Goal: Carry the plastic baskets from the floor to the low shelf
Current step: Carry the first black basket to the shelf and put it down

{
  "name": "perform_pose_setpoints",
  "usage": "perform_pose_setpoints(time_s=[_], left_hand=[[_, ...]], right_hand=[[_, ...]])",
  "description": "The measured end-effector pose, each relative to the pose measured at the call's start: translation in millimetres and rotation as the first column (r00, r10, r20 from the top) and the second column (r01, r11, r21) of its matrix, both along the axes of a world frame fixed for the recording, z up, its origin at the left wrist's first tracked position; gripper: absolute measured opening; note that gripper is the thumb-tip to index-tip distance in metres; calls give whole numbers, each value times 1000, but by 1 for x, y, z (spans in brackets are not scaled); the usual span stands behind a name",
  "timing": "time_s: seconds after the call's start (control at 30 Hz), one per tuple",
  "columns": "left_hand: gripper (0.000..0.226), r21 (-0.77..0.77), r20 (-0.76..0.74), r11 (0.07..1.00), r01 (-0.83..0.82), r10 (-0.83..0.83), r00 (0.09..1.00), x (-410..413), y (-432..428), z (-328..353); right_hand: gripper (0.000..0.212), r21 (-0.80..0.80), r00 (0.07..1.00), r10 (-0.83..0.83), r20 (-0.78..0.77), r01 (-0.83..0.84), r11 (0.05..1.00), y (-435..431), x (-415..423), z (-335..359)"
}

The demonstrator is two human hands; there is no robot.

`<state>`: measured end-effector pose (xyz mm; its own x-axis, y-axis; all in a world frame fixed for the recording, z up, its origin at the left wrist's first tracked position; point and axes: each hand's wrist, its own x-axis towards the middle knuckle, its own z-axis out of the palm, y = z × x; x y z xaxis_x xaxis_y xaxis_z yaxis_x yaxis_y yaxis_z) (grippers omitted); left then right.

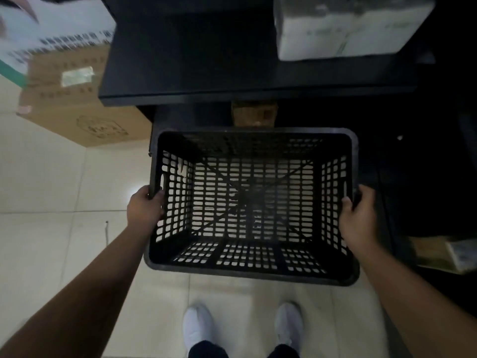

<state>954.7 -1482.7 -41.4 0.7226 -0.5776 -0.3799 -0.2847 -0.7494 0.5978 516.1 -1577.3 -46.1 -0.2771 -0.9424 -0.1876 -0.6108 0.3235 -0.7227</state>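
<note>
I see the black plastic basket (251, 202) held up over the tiled floor (51, 177), just before the dark shelf (206, 60); my left hand (144, 206) and right hand (358, 215) each grip a side rim, fingers curled tight

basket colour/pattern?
Black basket, slotted grid walls and floor. Clearest in head view.

box print (67, 42) blurred (unreadable), pkg (346, 29) cropped
</note>
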Motion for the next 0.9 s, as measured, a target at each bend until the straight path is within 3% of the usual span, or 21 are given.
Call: perform_pose_setpoints(time_s=[0.23, 0.4, 0.63, 0.8, 0.9], left_hand=[[18, 68, 26, 997, 19, -21, 999, 6, -13, -127], [21, 105, 26, 993, 46, -49, 998, 9, -22, -179], [28, 180, 33, 981, 66, -73, 997, 4, -18, -203], [15, 188, 10, 979, 79, -83, 997, 6, -20, -210], [43, 260, -6, 955, 144, -148, 989, 3, -25, -199]], right_hand=[[30, -3, 999, 46, -6, -46, 999, -22, 8, -129], [32, 56, 996, 80, -32, -78, 995, -37, 10, -184], [32, 104, 995, 84, -57, -78, 991, -39, 12, -211], [32, 186, 991, 110, -76, -94, 978, -39, 6, -213], [37, 276, 975, 196, -105, -161, 948, -42, 5, -198]])
